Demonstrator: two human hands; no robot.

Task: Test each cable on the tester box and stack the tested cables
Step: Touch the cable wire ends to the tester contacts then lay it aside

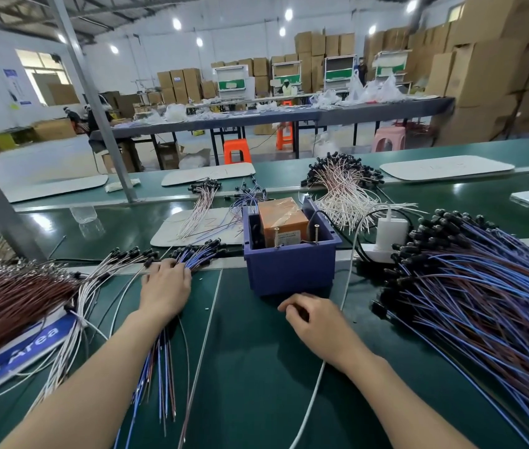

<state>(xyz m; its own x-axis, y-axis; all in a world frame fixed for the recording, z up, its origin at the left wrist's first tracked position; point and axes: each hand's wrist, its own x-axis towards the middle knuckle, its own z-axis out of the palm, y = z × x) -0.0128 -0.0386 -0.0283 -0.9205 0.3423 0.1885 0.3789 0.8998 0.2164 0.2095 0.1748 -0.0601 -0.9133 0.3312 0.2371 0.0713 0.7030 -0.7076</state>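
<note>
Blue and brown cables lie piled on the bench to my right, within easy reach of the right hand. A smaller stack sits to my left, its plugs all pointing away, which keeps it tidy. Between the two stands the box, a violet bin with an orange unit inside. Two screws stand upright at its near rim. I judge these to be the test contacts, set facing me so a cable end can reach them.

My left hand lies flat on the stack with its fingers spread and fairly straight over the wires, I think to square them and stop them sliding. The right hand rests just in front of the box with its fingers curled inward, and I cannot tell whether they pinch a cable. As I read it, the left hand is settling the stack, and the next cable should come from the pile on the right.
</note>
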